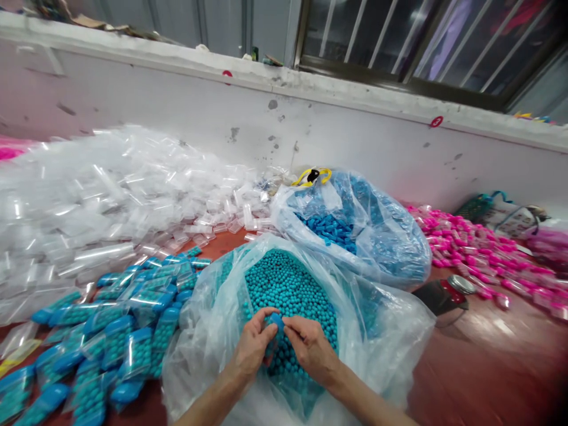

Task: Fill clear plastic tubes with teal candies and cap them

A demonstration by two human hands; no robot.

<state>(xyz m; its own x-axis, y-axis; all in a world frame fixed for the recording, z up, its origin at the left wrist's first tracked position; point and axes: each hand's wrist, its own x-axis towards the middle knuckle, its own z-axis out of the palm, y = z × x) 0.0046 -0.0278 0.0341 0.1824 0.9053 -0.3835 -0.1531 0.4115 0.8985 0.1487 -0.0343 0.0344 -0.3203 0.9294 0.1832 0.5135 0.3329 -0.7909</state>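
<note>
Above an opened clear plastic bag [208, 361] of small teal balls [288, 278], my two hands meet around one small container. My left hand [251, 346] is closed round its body, which is mostly hidden by the fingers. A blue cap [276, 321] shows at its top. The fingers of my right hand [313, 349] are pinched together against the cap's right side. Left of the bag lie several clear containers with blue caps, filled with teal balls [137, 355].
Behind the ball bag stands another bag [390, 236] of blue caps [331, 229]. Empty clear containers [110, 207] are heaped at the back left. Pink-capped containers [479, 248] cover the right back, near a dark object with a round metal top [461, 284]. A white wall [355, 136] closes the far side.
</note>
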